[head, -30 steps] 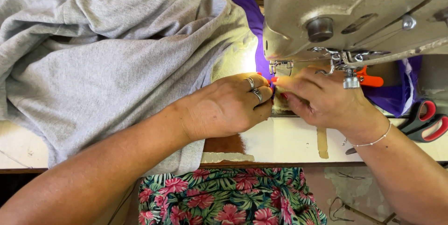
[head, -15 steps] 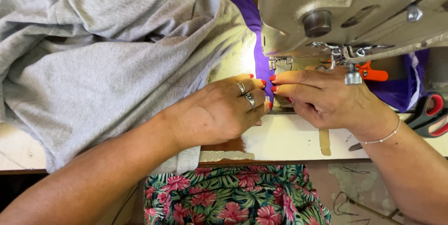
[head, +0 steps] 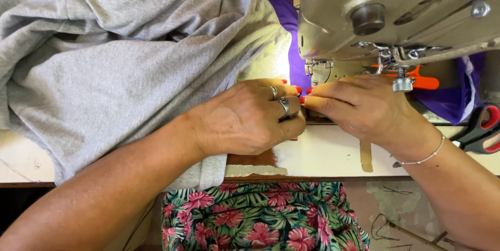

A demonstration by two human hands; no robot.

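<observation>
My left hand (head: 247, 118), with rings on two fingers, presses down on grey knit fabric (head: 109, 68) just in front of the sewing machine (head: 396, 11). My right hand (head: 359, 108) meets it fingertip to fingertip, pinching a purple strip (head: 278, 3) of fabric at the lit needle area (head: 317, 71). The strip runs up and away under the machine head. The seam under my fingers is hidden.
Red-handled scissors (head: 482, 128) lie at the right edge of the white table (head: 323, 154). An orange piece (head: 424, 82) sits under the machine arm, with more purple cloth (head: 450, 100) behind it. A floral garment (head: 260, 217) covers my lap below the table edge.
Both hands stay pinched together at the needle, shifting slightly left. The view has drifted a little, and the purple strip now shows more clearly between the fingertips.
</observation>
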